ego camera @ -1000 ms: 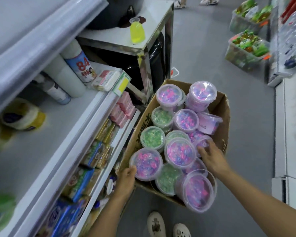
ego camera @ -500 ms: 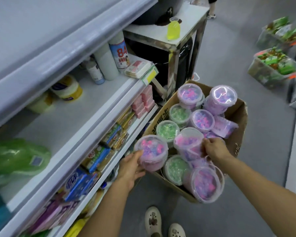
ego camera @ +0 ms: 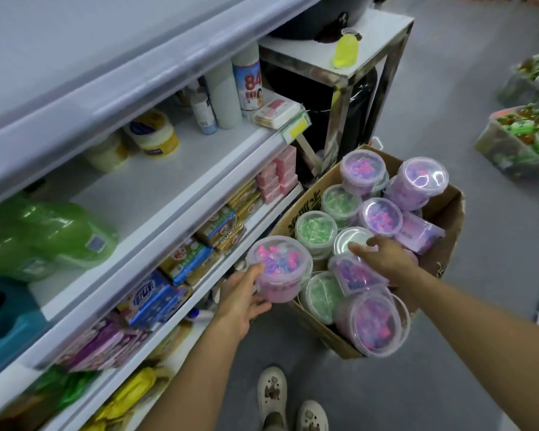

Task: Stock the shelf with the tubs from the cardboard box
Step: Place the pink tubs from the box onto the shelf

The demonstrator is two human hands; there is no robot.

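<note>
My left hand (ego camera: 241,298) is wrapped around a pink tub (ego camera: 279,269), fingers under its near side and thumb on the lid rim; the tub is upright, lifted just past the left edge of the cardboard box (ego camera: 445,219), beside the shelf (ego camera: 156,194). My right hand (ego camera: 383,256) is over the middle of the box, gripping a purple tub (ego camera: 352,273) that is tilted on its side, fingers reaching across its top. Around it the box is packed with more tubs: green ones (ego camera: 316,228) on the left, purple ones (ego camera: 383,217) at the far and near ends. The middle shelf has bare space between a green bag (ego camera: 44,241) and a yellow jar (ego camera: 153,135).
</note>
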